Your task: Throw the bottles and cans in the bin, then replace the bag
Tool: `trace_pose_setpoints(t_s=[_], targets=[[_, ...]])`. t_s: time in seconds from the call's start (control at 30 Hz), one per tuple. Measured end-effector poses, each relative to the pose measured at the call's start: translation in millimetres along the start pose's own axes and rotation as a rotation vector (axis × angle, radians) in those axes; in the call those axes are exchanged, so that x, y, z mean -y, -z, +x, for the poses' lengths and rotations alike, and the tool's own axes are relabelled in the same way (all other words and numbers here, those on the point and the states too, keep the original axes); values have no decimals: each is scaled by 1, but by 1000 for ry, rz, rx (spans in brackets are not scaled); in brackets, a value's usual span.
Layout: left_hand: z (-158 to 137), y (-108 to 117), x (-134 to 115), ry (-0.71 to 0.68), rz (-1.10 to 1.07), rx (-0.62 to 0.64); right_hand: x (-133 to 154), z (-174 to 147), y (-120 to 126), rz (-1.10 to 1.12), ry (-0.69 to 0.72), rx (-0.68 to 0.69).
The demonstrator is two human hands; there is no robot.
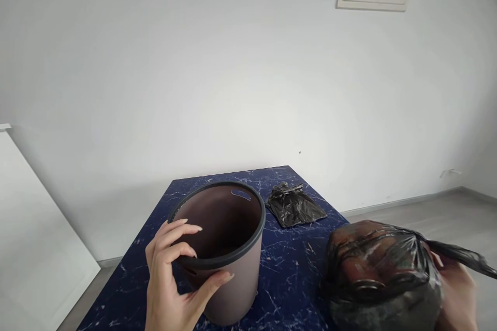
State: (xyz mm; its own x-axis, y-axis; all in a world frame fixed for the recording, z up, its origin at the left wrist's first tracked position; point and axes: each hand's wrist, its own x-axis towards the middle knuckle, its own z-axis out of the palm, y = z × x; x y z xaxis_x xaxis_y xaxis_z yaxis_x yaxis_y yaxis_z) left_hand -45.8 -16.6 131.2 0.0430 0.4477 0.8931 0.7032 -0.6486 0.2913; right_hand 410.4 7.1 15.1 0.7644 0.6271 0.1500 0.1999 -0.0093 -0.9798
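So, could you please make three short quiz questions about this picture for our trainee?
1. Which thing does the left hand hold?
2. True or false: the right hand holds the filled black bag.
3. Where does the flat black bag lie? a) on the floor; b) on the blue table; c) in the left hand.

Key: 1. the bin, at its rim; 2. true; 3. b.

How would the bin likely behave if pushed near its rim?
The bin might tip, as it narrows toward its base. It is probably stiff: the rim looks round even with the left hand gripping it. It may be light for its size, as its wall looks thin.
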Motion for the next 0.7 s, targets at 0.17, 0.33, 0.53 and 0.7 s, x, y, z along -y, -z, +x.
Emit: trace_pose_setpoints(t_s=[0.17, 0.33, 0.53, 0.7], targets=[[-12, -1, 0, 35, 48, -59, -13, 4, 4, -59, -5, 39], [-33, -1, 16, 113, -57, -186, -12, 0, 6, -38, -32, 41], [-67, 0, 33, 509, -121, -44, 1, -21, 5, -99, -155, 52], [-88, -3, 39, 767, -100, 119, -17, -28, 9, -134, -143, 55]])
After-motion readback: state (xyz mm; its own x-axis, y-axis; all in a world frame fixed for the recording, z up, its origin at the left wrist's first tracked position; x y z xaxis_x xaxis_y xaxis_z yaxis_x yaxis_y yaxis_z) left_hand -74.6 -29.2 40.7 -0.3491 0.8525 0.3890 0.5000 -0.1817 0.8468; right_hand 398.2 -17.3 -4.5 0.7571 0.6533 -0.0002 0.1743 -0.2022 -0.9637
